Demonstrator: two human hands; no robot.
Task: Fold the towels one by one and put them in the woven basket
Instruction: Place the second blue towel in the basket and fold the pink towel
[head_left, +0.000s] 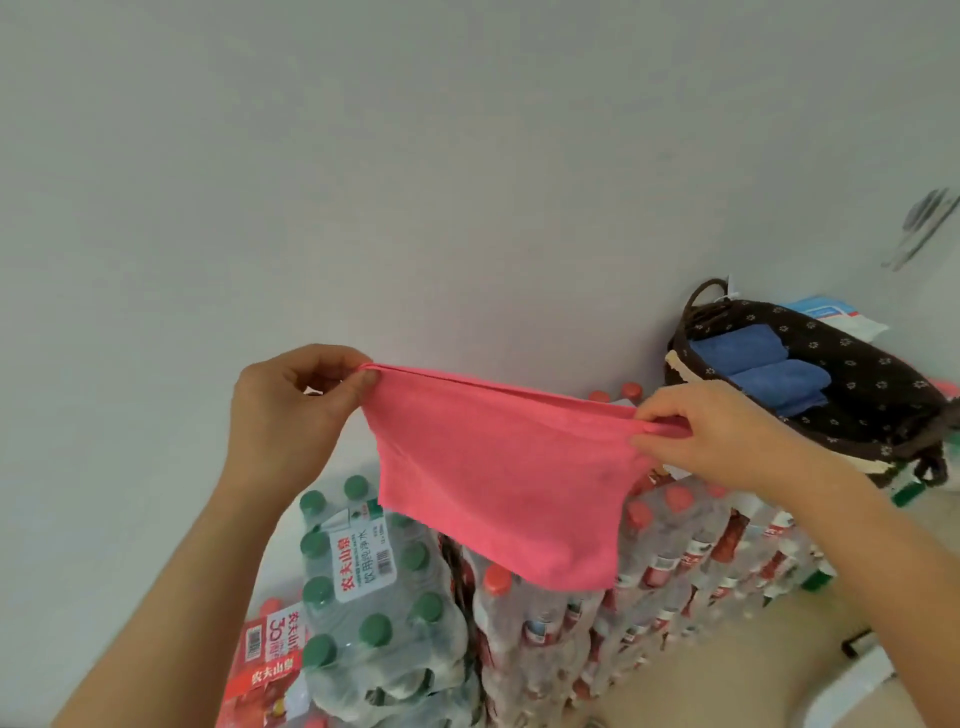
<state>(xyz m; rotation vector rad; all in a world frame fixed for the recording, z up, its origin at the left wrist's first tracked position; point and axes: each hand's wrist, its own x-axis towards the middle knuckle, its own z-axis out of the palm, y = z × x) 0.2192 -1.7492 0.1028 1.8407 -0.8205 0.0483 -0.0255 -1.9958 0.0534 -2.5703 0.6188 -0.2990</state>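
One pink cloth towel (498, 478) hangs doubled just left of the dark, flower-lined woven basket (857, 364), its taut top edge pointing toward it. The right hand (727, 436), nearer the basket, and the left hand (291, 410), farther off, each pinch an end, fingers clamped.

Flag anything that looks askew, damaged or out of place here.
Nothing spilled or broken. Two oddities: a dark scuff mark smears the wall at upper right, and the pink towel, held between left hand and right hand, carries a faint dark smudge right of centre. The woven basket appears to sit on bottle packs.
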